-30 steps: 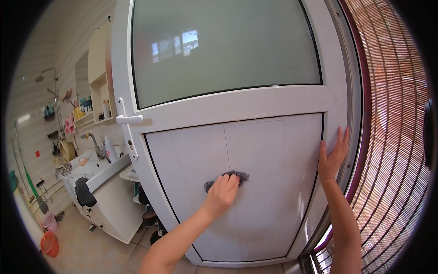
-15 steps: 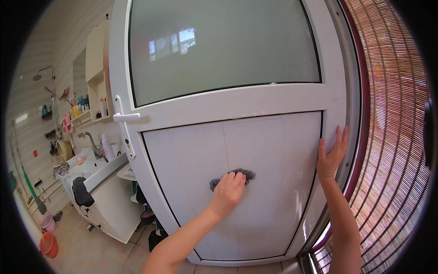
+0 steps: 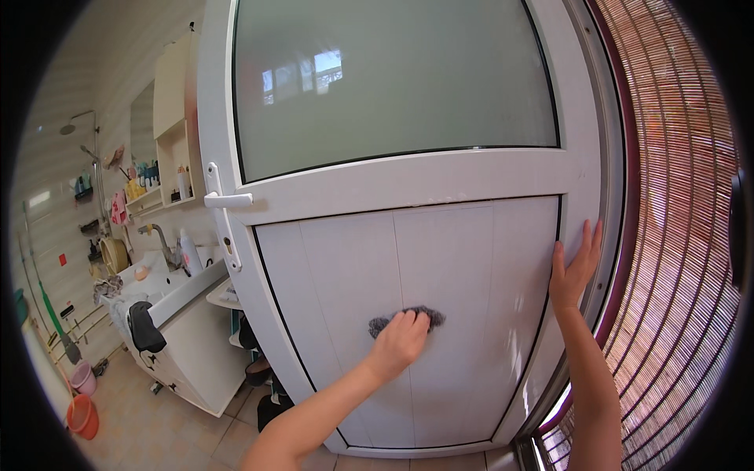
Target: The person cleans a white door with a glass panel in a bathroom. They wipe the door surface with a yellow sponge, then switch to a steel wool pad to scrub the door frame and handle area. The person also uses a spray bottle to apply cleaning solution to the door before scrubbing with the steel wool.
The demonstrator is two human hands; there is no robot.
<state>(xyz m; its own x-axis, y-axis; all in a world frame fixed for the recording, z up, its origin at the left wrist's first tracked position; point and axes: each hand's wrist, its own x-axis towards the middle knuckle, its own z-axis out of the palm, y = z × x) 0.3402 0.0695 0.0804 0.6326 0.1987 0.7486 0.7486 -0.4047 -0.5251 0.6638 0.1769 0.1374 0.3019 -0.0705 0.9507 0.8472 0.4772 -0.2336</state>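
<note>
My left hand (image 3: pixel 399 343) is closed on a dark grey, fuzzy cloth (image 3: pixel 430 317), pressing it to the lower white panel (image 3: pixel 463 259) of a door. Parts of the cloth show on both sides of my fingers; the rest is hidden under them. Farther right, my right hand (image 3: pixel 574 271) lies against the door's white frame (image 3: pixel 583 174), fingers apart and holding nothing. Frosted glass (image 3: pixel 400 78) fills the upper part of the door. A white lever handle (image 3: pixel 229 201) sticks out on its left side.
A reed blind (image 3: pixel 683 235) hangs at the right. Left of the door stand a white sink cabinet (image 3: pixel 196 353) with a tap (image 3: pixel 161 239), a wall cabinet (image 3: pixel 174 94), a red bucket (image 3: pixel 82 418) and a pink bucket (image 3: pixel 83 379). Shoes on a rack (image 3: pixel 259 370) show behind the door's edge.
My left hand and the cloth sit slightly lower on the panel. The door appears shifted a little to the right in view. My right hand stays on the frame.
</note>
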